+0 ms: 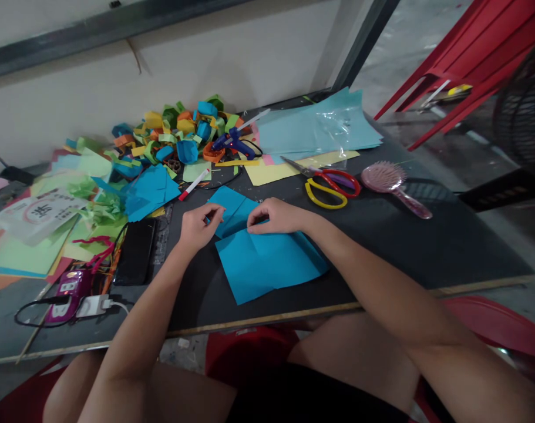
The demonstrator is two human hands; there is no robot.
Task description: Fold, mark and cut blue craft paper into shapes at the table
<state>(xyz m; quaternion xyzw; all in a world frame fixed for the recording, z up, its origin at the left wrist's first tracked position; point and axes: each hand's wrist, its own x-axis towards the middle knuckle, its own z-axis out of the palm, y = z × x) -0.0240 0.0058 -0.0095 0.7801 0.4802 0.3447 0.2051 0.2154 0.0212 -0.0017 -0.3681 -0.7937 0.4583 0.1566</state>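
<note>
A blue sheet of paper (271,261) with crease marks lies near the front edge of the table, its right side lifted a little. My right hand (279,216) pinches its upper edge between thumb and fingers. Behind it rests another blue piece of paper (232,205) with a fold line, partly covered by the front sheet and my right hand. Over that piece's left edge is my left hand (201,226), fingers curled and thumb close to the index finger; I see nothing held in it.
Scissors (329,188) and a pink hairbrush (390,182) lie to the right. Behind are a red-capped marker (194,184), a blue glue gun (235,143), a pile of folded paper pieces (174,132) and light-blue sheets (293,129). A black phone (135,252) lies left.
</note>
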